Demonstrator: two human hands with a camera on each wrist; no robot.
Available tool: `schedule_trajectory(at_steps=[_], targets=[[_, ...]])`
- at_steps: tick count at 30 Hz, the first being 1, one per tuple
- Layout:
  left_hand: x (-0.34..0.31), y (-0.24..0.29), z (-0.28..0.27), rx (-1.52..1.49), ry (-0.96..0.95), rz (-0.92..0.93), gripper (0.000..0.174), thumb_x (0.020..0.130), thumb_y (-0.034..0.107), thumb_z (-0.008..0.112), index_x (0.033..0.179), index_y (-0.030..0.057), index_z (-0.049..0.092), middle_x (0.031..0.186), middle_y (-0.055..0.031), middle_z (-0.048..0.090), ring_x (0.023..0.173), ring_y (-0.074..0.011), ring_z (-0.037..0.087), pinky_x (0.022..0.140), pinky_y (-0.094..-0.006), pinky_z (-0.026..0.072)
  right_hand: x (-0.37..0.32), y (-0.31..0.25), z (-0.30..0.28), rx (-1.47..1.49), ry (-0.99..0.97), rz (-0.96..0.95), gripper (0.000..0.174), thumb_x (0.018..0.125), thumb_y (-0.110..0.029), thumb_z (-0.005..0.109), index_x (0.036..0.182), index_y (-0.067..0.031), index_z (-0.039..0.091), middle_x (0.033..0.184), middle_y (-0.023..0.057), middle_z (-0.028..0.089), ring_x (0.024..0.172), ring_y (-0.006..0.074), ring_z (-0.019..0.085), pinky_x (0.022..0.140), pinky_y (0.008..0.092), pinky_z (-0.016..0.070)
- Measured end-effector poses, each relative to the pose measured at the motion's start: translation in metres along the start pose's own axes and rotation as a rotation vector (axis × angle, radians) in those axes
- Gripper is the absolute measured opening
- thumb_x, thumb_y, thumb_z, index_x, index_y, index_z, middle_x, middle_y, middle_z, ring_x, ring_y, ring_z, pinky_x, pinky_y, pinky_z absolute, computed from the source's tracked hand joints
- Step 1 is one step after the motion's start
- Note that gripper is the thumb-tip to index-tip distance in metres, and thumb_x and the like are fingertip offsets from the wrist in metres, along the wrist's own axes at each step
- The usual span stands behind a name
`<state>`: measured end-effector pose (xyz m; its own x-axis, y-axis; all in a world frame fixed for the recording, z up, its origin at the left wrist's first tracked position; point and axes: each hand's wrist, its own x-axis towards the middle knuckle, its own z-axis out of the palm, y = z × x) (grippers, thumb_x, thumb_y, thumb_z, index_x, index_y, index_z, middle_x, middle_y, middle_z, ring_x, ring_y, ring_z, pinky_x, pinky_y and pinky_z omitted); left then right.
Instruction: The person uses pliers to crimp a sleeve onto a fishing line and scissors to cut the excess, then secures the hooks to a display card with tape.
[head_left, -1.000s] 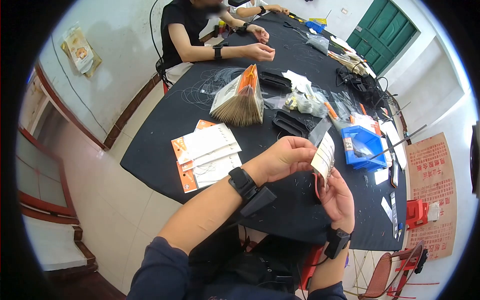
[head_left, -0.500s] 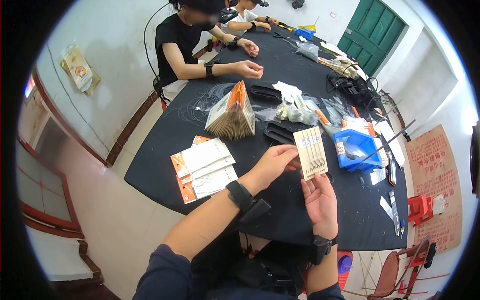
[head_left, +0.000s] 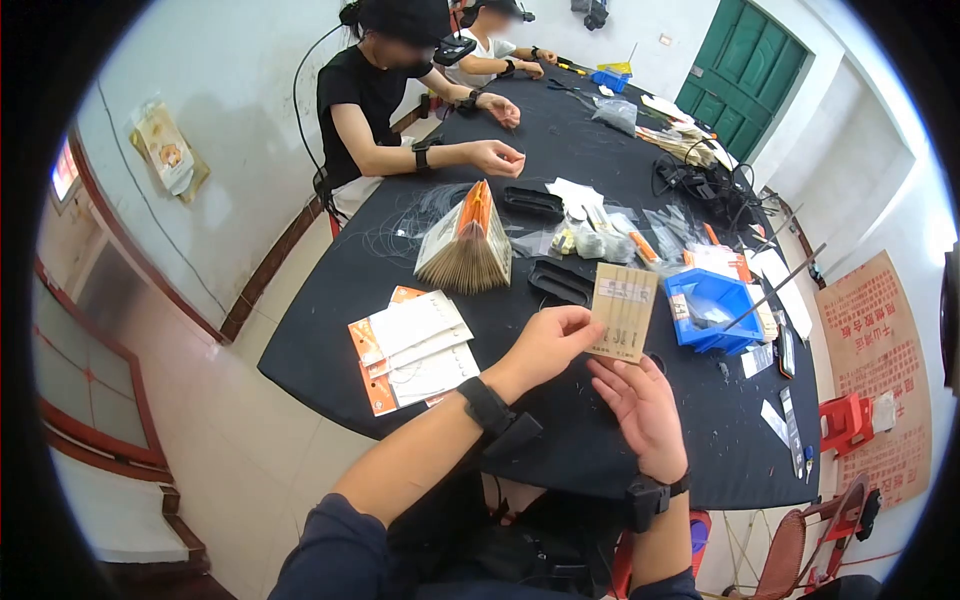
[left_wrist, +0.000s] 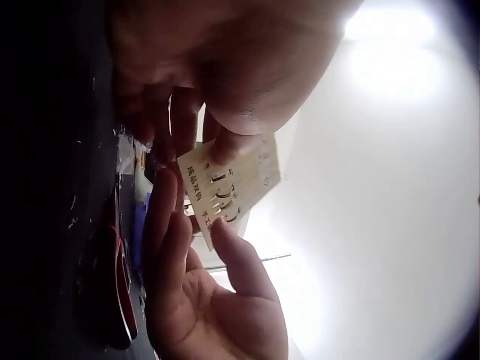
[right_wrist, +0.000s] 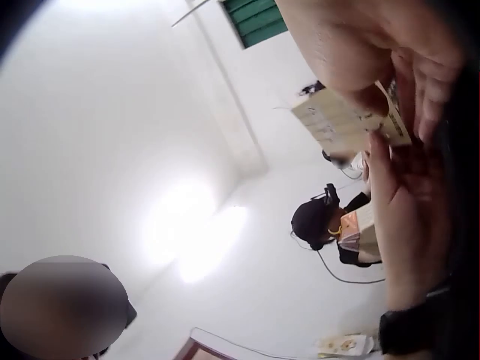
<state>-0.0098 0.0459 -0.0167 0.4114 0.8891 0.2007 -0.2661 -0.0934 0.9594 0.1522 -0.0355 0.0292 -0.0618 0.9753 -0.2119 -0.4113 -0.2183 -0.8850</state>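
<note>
A small tan card with several fish hooks tied on it is held above the black table. My left hand pinches its left lower edge between thumb and fingers. My right hand lies palm up just under the card, fingers relaxed, its thumb tip touching the card's lower edge. In the left wrist view the card shows printed characters and hooks, with the right hand below it. In the right wrist view the card sits between both hands.
A fanned stack of cards, orange-and-white packets, black trays, small bags and a blue bin lie on the table. Two other people work at its far left side. A green door is behind.
The card has turned from edge-on to flat and now tilts with its back towards me. My right hand let go and opened beneath it.
</note>
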Motion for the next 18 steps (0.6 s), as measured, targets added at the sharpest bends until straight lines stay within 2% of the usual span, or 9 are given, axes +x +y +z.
schedule_trajectory(at_steps=[4,6,11,13,15,18], targets=[[-0.001,0.008,-0.005,0.007,0.067,0.013,0.022,0.097,0.02,0.06,0.106,0.0005,0.066,0.092,0.0006,0.067,0.078,-0.0037,0.056,0.067,-0.0201,0.0442,0.01,-0.027,-0.015,-0.449,-0.053,-0.003,0.024,0.096,-0.013,0.058,0.114,0.0013,0.057,0.108,0.0141,0.067,0.096,0.0177,0.066,0.079,0.0259,0.0544],[0.0,0.006,-0.006,-0.009,0.082,0.015,0.023,0.098,0.021,0.058,0.106,0.0017,0.067,0.091,0.0011,0.067,0.077,-0.0032,0.056,0.065,-0.0199,0.0429,0.021,-0.039,-0.018,-0.565,-0.024,-0.04,0.018,0.095,-0.013,0.059,0.106,0.001,0.062,0.095,0.0097,0.069,0.084,0.0131,0.066,0.074,0.0246,0.0543],[-0.001,0.009,-0.008,0.008,0.071,-0.032,0.026,0.099,0.025,0.056,0.109,0.0033,0.066,0.092,0.0012,0.067,0.078,-0.0037,0.057,0.065,-0.0199,0.0425,0.051,-0.039,-0.038,-0.637,-0.128,-0.158,0.012,0.093,-0.011,0.062,0.095,0.0006,0.064,0.084,0.0058,0.068,0.073,0.0096,0.064,0.068,0.0228,0.0529],[0.0,0.01,-0.009,-0.022,0.049,-0.067,0.028,0.099,0.026,0.055,0.112,0.0034,0.065,0.095,0.0009,0.067,0.079,-0.0039,0.058,0.065,-0.0196,0.0424,0.056,-0.03,-0.041,-0.544,-0.156,-0.18,0.011,0.092,-0.011,0.064,0.093,0.0003,0.063,0.081,0.0053,0.067,0.072,0.0091,0.063,0.066,0.0224,0.0523],[0.0,0.012,-0.006,-0.041,0.025,-0.038,0.028,0.098,0.023,0.056,0.116,0.0028,0.062,0.1,-0.0006,0.068,0.08,-0.005,0.059,0.067,-0.02,0.0443,0.056,-0.019,-0.043,-0.432,-0.126,-0.175,0.01,0.091,-0.01,0.065,0.089,-0.0004,0.062,0.079,0.0048,0.067,0.07,0.0086,0.063,0.064,0.0219,0.0516],[-0.003,0.016,0.001,-0.008,0.019,-0.019,0.031,0.096,0.019,0.059,0.121,0.0016,0.059,0.107,-0.003,0.067,0.084,-0.0067,0.061,0.071,-0.0213,0.0475,0.05,-0.012,-0.041,-0.444,-0.13,-0.201,0.01,0.09,-0.009,0.065,0.088,-0.0007,0.061,0.079,0.0047,0.067,0.069,0.0085,0.063,0.064,0.0216,0.0514]])
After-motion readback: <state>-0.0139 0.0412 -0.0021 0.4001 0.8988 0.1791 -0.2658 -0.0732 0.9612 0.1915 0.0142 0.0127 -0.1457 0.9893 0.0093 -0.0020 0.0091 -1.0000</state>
